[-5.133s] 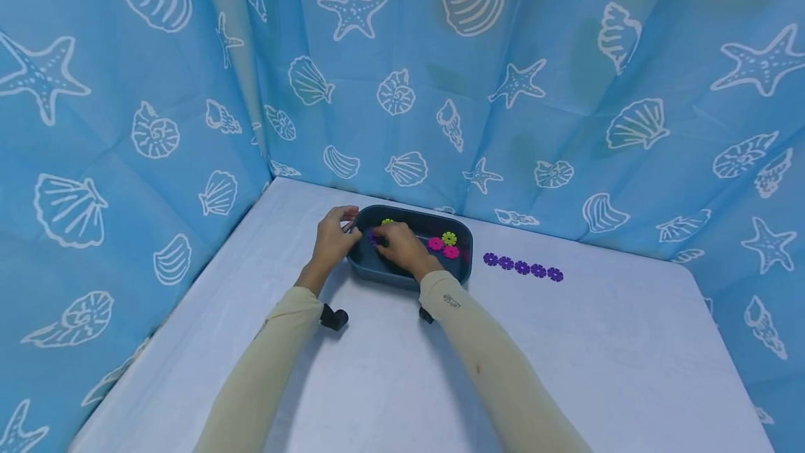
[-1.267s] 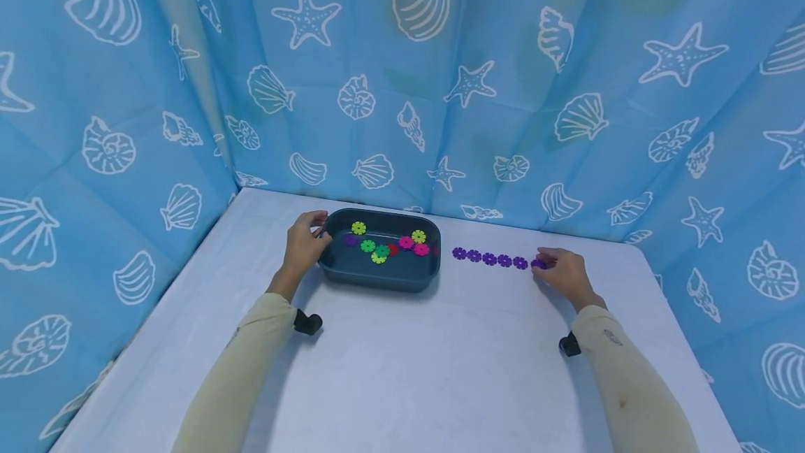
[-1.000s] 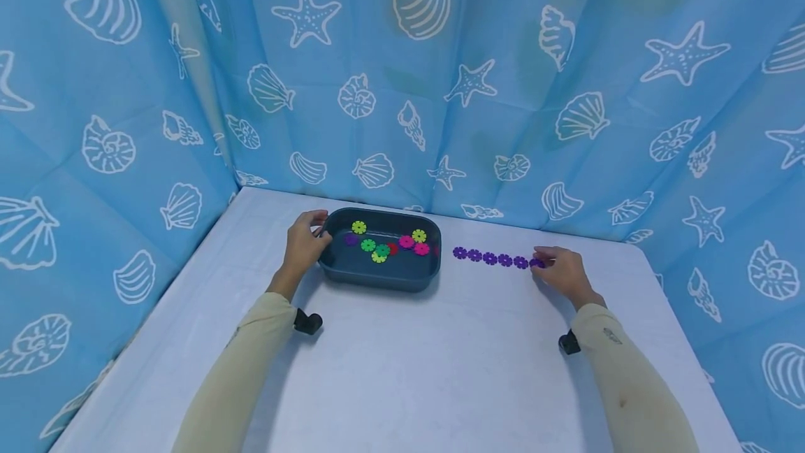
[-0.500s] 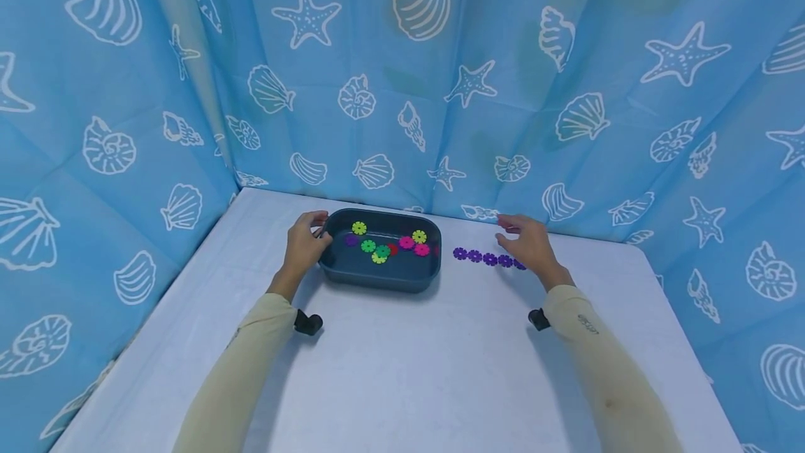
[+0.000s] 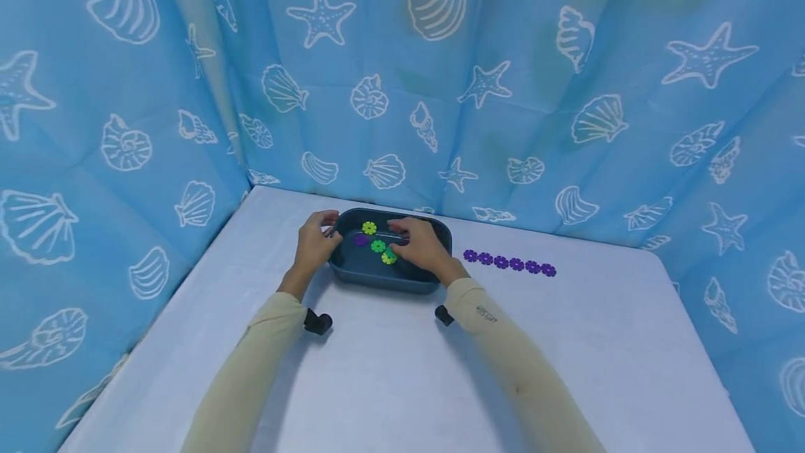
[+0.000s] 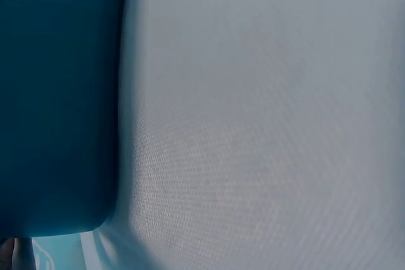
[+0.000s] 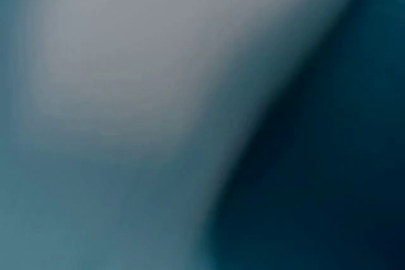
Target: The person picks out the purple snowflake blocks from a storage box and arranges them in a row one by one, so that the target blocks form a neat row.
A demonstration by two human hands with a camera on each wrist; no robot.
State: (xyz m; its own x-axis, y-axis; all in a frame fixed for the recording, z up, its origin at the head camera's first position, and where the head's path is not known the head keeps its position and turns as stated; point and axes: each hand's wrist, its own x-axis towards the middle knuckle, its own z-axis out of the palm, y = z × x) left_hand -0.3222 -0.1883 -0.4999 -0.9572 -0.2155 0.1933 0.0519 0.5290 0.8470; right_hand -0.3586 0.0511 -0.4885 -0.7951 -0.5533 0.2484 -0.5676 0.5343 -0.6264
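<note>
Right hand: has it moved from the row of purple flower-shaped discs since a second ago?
Yes. The right hand has left the row of purple flower-shaped discs and moved leftward, now reaching inside the dark blue plastic tray.

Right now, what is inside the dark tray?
The tray holds flower-shaped discs: a yellow one, a purple one, a green one and another yellow one. The right hand covers the tray's right half, so anything there is hidden.

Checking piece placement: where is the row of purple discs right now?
In the head view, the row of purple discs lies on the white table, right of the dark tray, near the back curtain and apart from both hands.
</note>
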